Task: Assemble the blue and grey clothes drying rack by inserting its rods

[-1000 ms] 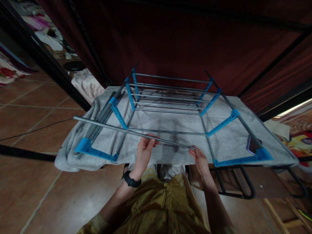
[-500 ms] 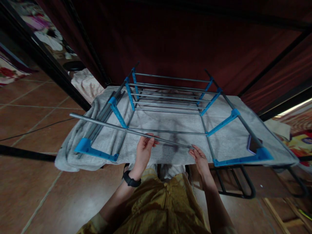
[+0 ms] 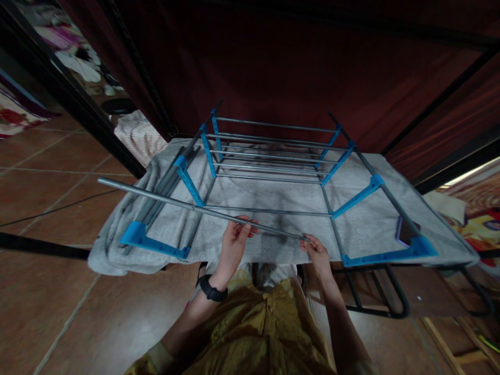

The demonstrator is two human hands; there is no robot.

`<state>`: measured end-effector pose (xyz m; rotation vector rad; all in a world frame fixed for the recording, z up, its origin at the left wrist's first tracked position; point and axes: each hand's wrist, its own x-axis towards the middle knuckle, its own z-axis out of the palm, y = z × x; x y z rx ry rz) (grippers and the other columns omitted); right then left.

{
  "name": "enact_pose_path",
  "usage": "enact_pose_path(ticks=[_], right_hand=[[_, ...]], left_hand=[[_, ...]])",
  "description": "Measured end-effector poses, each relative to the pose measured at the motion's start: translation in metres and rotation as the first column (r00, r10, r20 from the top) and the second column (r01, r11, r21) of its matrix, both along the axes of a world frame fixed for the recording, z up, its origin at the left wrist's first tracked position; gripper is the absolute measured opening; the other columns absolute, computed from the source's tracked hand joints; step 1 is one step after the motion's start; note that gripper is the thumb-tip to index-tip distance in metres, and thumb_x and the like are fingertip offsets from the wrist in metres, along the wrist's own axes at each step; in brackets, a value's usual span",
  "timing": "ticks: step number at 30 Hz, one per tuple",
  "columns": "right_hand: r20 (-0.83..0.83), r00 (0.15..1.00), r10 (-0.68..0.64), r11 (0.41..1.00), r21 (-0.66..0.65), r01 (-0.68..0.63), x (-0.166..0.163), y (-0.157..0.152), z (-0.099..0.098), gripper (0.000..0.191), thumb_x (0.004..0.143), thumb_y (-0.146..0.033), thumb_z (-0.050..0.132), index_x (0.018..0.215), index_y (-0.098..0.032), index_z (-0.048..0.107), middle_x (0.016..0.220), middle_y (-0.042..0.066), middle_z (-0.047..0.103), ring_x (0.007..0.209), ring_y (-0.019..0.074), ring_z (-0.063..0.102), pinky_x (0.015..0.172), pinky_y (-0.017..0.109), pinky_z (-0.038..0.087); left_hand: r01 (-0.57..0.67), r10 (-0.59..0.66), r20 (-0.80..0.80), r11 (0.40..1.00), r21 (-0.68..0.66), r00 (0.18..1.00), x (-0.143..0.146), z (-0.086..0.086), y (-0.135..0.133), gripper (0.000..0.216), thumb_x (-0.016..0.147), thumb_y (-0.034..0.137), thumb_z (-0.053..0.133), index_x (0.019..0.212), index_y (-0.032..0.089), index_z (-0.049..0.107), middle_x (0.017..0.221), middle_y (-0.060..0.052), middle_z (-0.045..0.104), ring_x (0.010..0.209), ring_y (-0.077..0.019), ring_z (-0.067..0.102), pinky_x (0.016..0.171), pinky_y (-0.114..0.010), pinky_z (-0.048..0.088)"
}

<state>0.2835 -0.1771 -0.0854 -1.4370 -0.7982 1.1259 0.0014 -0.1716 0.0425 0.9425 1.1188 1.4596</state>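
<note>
I hold a long grey metal rod (image 3: 164, 200) in both hands, slanting from upper left down to the right. My left hand (image 3: 234, 242), with a black watch on its wrist, grips the rod near its middle. My right hand (image 3: 317, 252) pinches the rod's right end. Behind the rod lies a partly built rack (image 3: 273, 156) of grey rods and blue plastic brackets, on a grey towel (image 3: 363, 224) spread over a table.
A loose blue bracket (image 3: 150, 240) and several spare rods (image 3: 164, 182) lie on the towel's left. A phone (image 3: 406, 232) rests at the right near another blue bracket (image 3: 390, 255). A dark red curtain hangs behind. Tiled floor lies to the left, a black metal frame (image 3: 383, 297) below right.
The rod has slid leftward, its far end now sticking out further past the towel's left edge. My right hand has closed in slightly at the rod's right end.
</note>
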Motion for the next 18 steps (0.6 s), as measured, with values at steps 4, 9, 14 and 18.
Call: enact_pose_path(ticks=[4, 9, 14, 18], right_hand=[[0.062, 0.998, 0.025, 1.0, -0.008, -0.025, -0.0002, -0.0004, -0.0039, 0.05, 0.066, -0.053, 0.081, 0.105, -0.023, 0.073, 0.082, 0.004, 0.074, 0.076, 0.0229, 0.069, 0.079, 0.04, 0.057], [0.113, 0.993, 0.035, 0.999, -0.014, -0.034, -0.0012, -0.0004, -0.0051, 0.052, 0.067, -0.055, 0.08, 0.107, -0.022, 0.074, 0.078, 0.003, 0.072, 0.076, 0.023, 0.068, 0.077, 0.039, 0.056], [0.103, 0.994, 0.041, 0.999, -0.014, -0.039, -0.0027, -0.0003, -0.0039, 0.05, 0.067, -0.054, 0.08, 0.107, -0.023, 0.075, 0.078, 0.003, 0.072, 0.076, 0.023, 0.066, 0.076, 0.038, 0.054], [0.128, 0.99, 0.053, 0.999, -0.011, -0.052, -0.0026, -0.0008, -0.0034, 0.05, 0.068, -0.054, 0.079, 0.108, -0.024, 0.074, 0.078, 0.002, 0.071, 0.075, 0.0222, 0.065, 0.074, 0.037, 0.053]], left_hand=[[0.005, -0.005, -0.006, 1.0, 0.0, 1.0, 0.001, 0.0012, -0.0022, 0.033, 0.084, 0.041, 0.07, 0.106, 0.021, 0.057, 0.104, -0.008, 0.075, 0.079, -0.0193, 0.072, 0.073, -0.034, 0.051], [0.005, -0.005, -0.01, 1.0, 0.011, 1.0, 0.0016, 0.001, -0.0022, 0.033, 0.085, 0.04, 0.07, 0.107, 0.02, 0.057, 0.103, -0.009, 0.075, 0.078, -0.0186, 0.071, 0.073, -0.033, 0.051], [0.033, -0.033, 0.017, 0.999, 0.0, 0.999, 0.0048, -0.0016, -0.0027, 0.035, 0.084, 0.042, 0.071, 0.107, 0.02, 0.057, 0.104, -0.009, 0.075, 0.078, -0.0192, 0.072, 0.072, -0.033, 0.051], [0.044, -0.044, 0.01, 0.999, 0.007, 0.999, 0.0067, -0.0028, -0.0042, 0.034, 0.085, 0.042, 0.07, 0.107, 0.02, 0.058, 0.105, -0.009, 0.075, 0.078, -0.0186, 0.071, 0.071, -0.033, 0.05]])
